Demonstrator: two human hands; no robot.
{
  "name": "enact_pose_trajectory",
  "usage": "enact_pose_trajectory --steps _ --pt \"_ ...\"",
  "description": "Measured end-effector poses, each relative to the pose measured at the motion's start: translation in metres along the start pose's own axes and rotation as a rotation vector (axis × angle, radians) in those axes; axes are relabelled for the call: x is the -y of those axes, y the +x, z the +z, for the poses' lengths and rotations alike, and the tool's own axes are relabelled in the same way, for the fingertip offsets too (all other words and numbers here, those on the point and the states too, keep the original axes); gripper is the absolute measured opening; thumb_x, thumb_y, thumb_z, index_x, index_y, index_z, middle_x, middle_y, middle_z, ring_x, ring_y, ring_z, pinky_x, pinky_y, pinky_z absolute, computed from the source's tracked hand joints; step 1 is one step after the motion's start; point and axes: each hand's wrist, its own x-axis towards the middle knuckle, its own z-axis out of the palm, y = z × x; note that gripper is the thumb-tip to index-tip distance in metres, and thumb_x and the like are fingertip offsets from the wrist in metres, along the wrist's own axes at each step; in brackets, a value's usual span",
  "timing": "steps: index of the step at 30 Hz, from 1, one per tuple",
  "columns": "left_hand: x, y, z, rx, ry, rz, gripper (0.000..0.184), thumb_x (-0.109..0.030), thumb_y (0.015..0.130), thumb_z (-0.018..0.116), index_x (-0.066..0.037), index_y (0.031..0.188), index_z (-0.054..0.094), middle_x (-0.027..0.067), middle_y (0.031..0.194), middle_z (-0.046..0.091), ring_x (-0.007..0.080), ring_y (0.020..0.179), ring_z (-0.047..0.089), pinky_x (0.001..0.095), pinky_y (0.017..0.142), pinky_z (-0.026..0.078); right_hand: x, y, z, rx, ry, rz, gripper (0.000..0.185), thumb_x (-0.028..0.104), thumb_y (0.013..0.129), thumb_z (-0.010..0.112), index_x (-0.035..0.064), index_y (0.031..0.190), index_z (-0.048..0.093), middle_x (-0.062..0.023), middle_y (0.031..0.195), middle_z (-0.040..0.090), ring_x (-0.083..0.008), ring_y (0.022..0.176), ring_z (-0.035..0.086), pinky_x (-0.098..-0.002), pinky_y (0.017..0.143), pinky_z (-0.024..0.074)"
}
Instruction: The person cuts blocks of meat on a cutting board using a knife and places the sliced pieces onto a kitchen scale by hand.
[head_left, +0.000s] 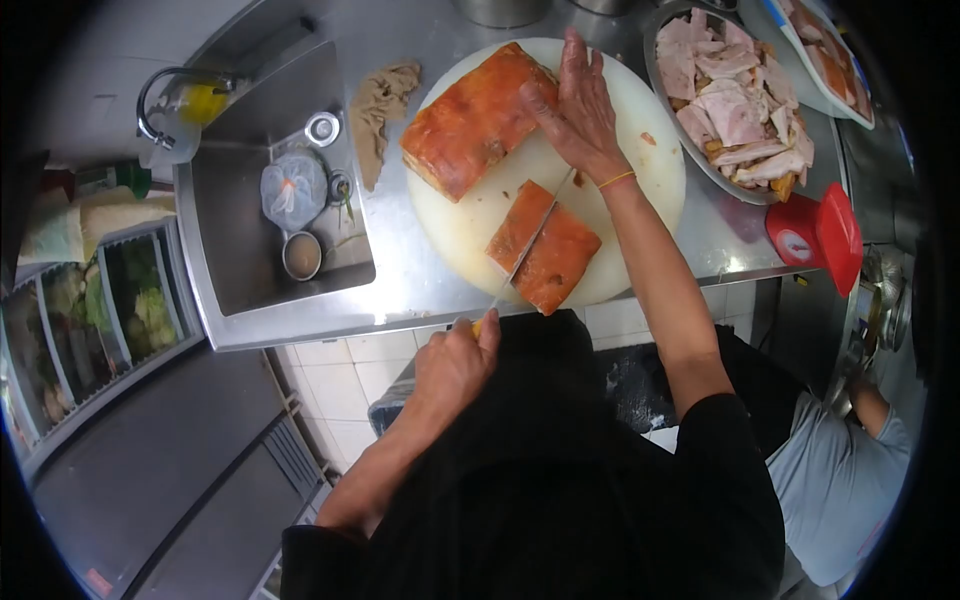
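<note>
My left hand (458, 360) is closed around the yellow handle of a knife (535, 240). Its narrow blade lies across the smaller piece of roast pork (570, 257), which has reddish-brown skin; I cannot tell how deep it sits. My right hand (582, 112) is open, fingers stretched forward, beyond the knife's tip. Its thumb reaches over the edge of a bigger roast pork slab (475, 120); whether it touches is unclear. Both pieces rest on a round white cutting board (640, 210) with a few scraps on it.
Left of the board are a crumpled brown cloth (378, 115) and a steel sink (235, 270) holding a plastic bag and cups. A metal tray (665, 85) of cut meat and a red kitchen scale (800, 232) stand right. Another person (835, 480) is at the lower right.
</note>
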Motion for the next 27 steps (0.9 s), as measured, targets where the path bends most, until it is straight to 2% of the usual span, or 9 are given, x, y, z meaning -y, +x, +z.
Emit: enact_pose_trajectory --steps 2,5,12,15,17,21,22,24,27 --pt "0.0 0.002 0.002 0.006 0.009 -0.003 0.055 -0.041 0.104 0.046 0.004 0.076 0.062 0.0328 0.064 0.06 0.0535 0.065 0.061 0.059 0.064 0.05 0.008 0.001 -0.012 0.031 0.106 0.023 0.114 0.078 0.086 0.05 -0.0087 0.152 0.016 -0.0335 0.151 0.03 -0.0548 0.139 0.026 -0.0549 0.118 0.0227" --pt "0.001 0.005 0.005 0.026 0.021 -0.011 0.054 -0.041 0.104 0.046 0.004 0.079 0.062 0.0324 0.064 0.06 0.0532 0.065 0.061 0.0591 0.063 0.05 0.002 -0.003 -0.005 -0.005 0.163 0.035 0.113 0.076 0.086 0.052 -0.0093 0.152 0.016 -0.034 0.15 0.03 -0.0548 0.139 0.026 -0.0547 0.118 0.0228" --pt "0.011 0.018 0.024 0.047 0.012 0.038 0.054 -0.043 0.102 0.048 0.003 0.077 0.061 0.0339 0.065 0.061 0.0531 0.063 0.063 0.0584 0.06 0.053 -0.013 -0.009 0.002 0.008 -0.017 0.009 0.113 0.073 0.087 0.054 -0.0071 0.154 0.01 -0.0301 0.158 0.02 -0.0523 0.145 0.017 -0.0529 0.121 0.0151" --pt "0.005 0.018 0.017 0.072 0.002 0.004 0.056 -0.04 0.105 0.043 0.006 0.08 0.064 0.0355 0.068 0.06 0.0544 0.07 0.062 0.0588 0.07 0.05 -0.01 -0.01 0.0 0.063 0.017 0.055 0.113 0.072 0.088 0.054 -0.0057 0.155 0.007 -0.029 0.161 0.015 -0.0508 0.148 0.011 -0.0522 0.122 0.0119" --pt "0.008 0.019 0.019 0.045 -0.007 0.035 0.056 -0.041 0.103 0.046 0.006 0.079 0.063 0.0356 0.069 0.061 0.0552 0.07 0.062 0.0587 0.068 0.052 -0.013 -0.008 0.003 0.085 0.014 0.078 0.113 0.071 0.088 0.055 -0.0039 0.156 0.005 -0.0281 0.162 0.014 -0.0497 0.149 0.007 -0.0519 0.123 0.0108" --pt "0.012 0.021 0.017 0.052 -0.054 0.034 0.058 -0.042 0.103 0.047 0.007 0.078 0.064 0.0366 0.071 0.062 0.0563 0.073 0.062 0.0588 0.072 0.053 0.005 -0.016 -0.022 0.051 0.45 0.246 0.116 0.071 0.084 0.06 0.0013 0.158 0.004 -0.0256 0.164 0.01 -0.047 0.151 0.004 -0.0495 0.123 0.0086" --pt "0.013 0.025 0.016 0.051 -0.052 0.054 0.059 -0.043 0.103 0.046 0.007 0.078 0.065 0.0369 0.072 0.062 0.0563 0.074 0.062 0.0589 0.072 0.052 0.02 -0.031 -0.039 0.104 0.473 0.307 0.117 0.063 0.081 0.069 -0.0001 0.158 0.008 -0.0258 0.163 0.013 -0.0448 0.151 0.007 -0.0489 0.123 0.0114" --pt "0.015 0.022 0.019 0.053 -0.073 0.051 0.06 -0.044 0.103 0.046 0.007 0.077 0.065 0.0375 0.074 0.062 0.0562 0.076 0.063 0.0591 0.074 0.052 0.045 -0.066 -0.075 0.262 0.414 0.121 0.12 0.057 0.073 0.079 -0.0017 0.156 0.015 -0.0262 0.162 0.018 -0.0453 0.15 0.013 -0.0494 0.122 0.0176" --pt "0.013 0.019 0.019 -0.011 -0.092 0.079 0.064 -0.042 0.105 0.043 0.009 0.072 0.064 0.0377 0.074 0.061 0.0561 0.079 0.062 0.0595 0.077 0.05 0.099 -0.124 -0.094 0.295 0.191 -0.003 0.117 0.034 0.059 0.087 0.0026 0.154 0.026 -0.0247 0.153 0.032 -0.046 0.141 0.03 -0.0482 0.117 0.0286"
